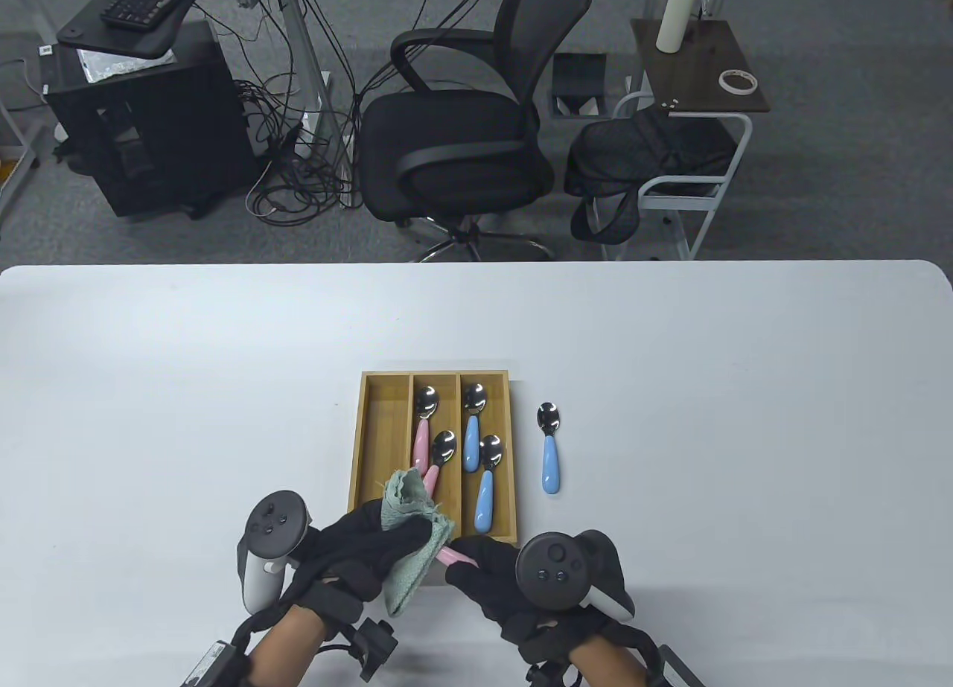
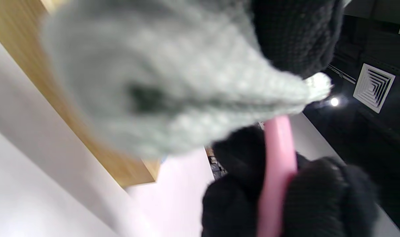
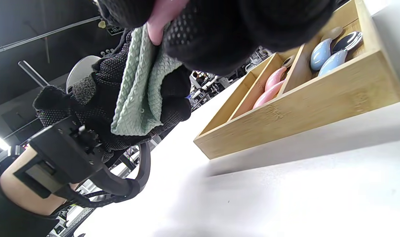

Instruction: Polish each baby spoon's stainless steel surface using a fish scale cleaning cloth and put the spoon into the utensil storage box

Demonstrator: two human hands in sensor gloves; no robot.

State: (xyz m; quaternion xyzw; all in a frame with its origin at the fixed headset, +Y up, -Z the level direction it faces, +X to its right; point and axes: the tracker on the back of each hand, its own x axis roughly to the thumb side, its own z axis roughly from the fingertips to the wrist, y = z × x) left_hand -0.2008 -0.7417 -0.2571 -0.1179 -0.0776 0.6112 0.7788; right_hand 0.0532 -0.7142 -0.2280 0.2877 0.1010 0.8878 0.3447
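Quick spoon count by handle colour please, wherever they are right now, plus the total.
Pink: 3, two in the storage box middle slot, one held by the right hand while the left hand wraps the cloth around it.
Blue: 3, two in the right slot, one on the table.
Total: 6.

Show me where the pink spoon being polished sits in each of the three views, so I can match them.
Table view: pink spoon bottom centre, handle between cleaning cloth and right hand.
Left wrist view: handle lower right, under the cloth.
Right wrist view: handle end at top edge.
Shared landmark: the storage box.
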